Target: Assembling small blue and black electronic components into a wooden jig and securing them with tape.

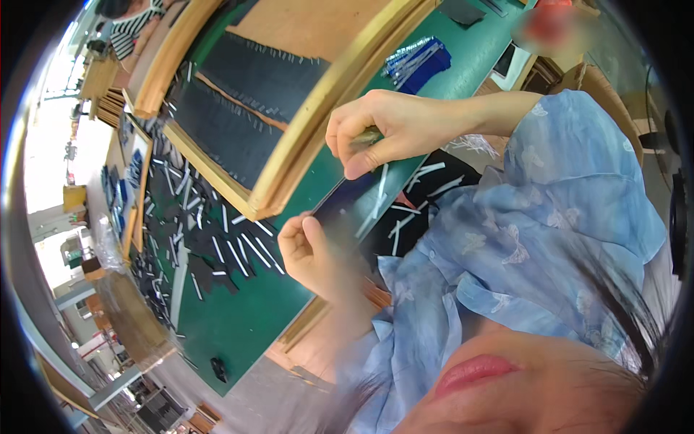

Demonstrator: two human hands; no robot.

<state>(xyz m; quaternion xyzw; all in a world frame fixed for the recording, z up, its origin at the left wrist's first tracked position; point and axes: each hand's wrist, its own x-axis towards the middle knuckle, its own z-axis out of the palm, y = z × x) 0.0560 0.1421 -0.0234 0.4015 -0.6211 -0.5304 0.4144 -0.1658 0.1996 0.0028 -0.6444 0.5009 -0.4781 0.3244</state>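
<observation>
Both hands are raised in front of my body, over the edge of the green table (231, 333). A thin, dark blue flat piece (338, 201) with a straight edge spans the gap between them. My left hand (311, 253), the lower one, pinches one end between thumb and curled fingers. At the other end is my right hand (394, 130), its fingers curled and thumb pressed in. Tucked in the right palm is a small brownish object (367, 137), mostly hidden by the fingers, so its kind cannot be made out.
A wooden frame (318, 123) holding dark sheets (249, 79) stands on the table. Beside it lie many dark pieces with white strips (238, 253). A blue bundle (419, 65) and a small black object (218, 369) sit on the green surface. Another person (134, 32) is at the far left.
</observation>
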